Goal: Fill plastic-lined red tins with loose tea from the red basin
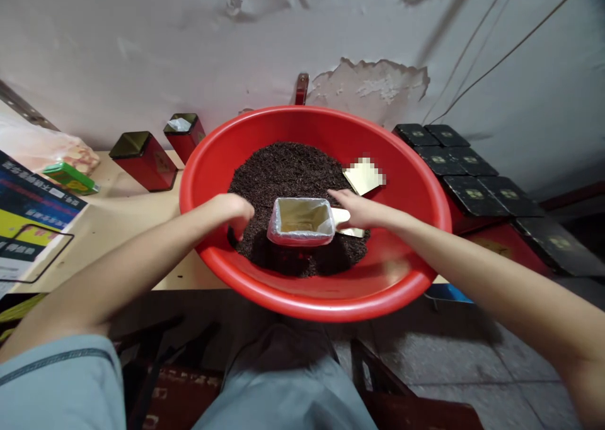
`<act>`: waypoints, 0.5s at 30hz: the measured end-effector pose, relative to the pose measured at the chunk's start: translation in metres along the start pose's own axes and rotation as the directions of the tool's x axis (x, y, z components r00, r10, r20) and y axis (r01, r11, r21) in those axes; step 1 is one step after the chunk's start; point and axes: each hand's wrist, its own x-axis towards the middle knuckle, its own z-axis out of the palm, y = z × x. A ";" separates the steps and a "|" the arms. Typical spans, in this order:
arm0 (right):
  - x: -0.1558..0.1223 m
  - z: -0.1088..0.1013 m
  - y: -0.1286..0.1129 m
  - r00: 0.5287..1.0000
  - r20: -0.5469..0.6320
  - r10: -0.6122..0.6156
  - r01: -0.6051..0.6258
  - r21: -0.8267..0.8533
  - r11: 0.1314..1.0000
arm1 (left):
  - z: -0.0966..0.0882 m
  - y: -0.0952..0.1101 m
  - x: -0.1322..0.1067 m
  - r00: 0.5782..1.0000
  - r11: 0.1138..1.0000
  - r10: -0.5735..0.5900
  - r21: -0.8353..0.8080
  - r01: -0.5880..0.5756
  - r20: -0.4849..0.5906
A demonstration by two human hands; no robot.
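A big red plastic basin (312,307) holds a heap of dark dry leaves (288,165), which look like loose tea. Standing in the heap is a rectangular red tin (302,219), its mouth lined with clear plastic film and its inside showing a golden bottom. My left hand (239,212) is left of the tin, over the leaves, with fingers curled downward and their tips hidden. On the tin's right, my right hand (357,208) is closed around what looks like a pale scoop (341,217), mostly covered by the hand. A pale gold flat piece (363,176) lies farther back in the basin.
Two open red tins (144,162) (184,133) stand left of the basin, the farther with plastic in its mouth. Several black-lidded tins (472,193) are grouped at the right. A green box (70,178) and printed cardboard (33,222) lie far left. Behind is a peeling wall (189,39).
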 end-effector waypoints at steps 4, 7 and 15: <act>0.038 -0.037 -0.008 0.983 -0.055 0.176 -0.178 -0.045 0.983 | -0.059 0.005 0.012 0.983 0.990 -0.111 0.070 0.123 -0.146; 0.071 -0.041 -0.025 0.929 -0.017 0.370 -0.369 0.042 0.929 | -0.062 0.004 0.043 0.917 0.926 -0.369 -0.145 0.349 -0.149; 0.105 0.003 -0.058 0.729 0.058 0.682 -0.653 0.357 0.668 | -0.008 0.005 0.095 0.804 0.676 -0.592 -0.509 0.533 0.057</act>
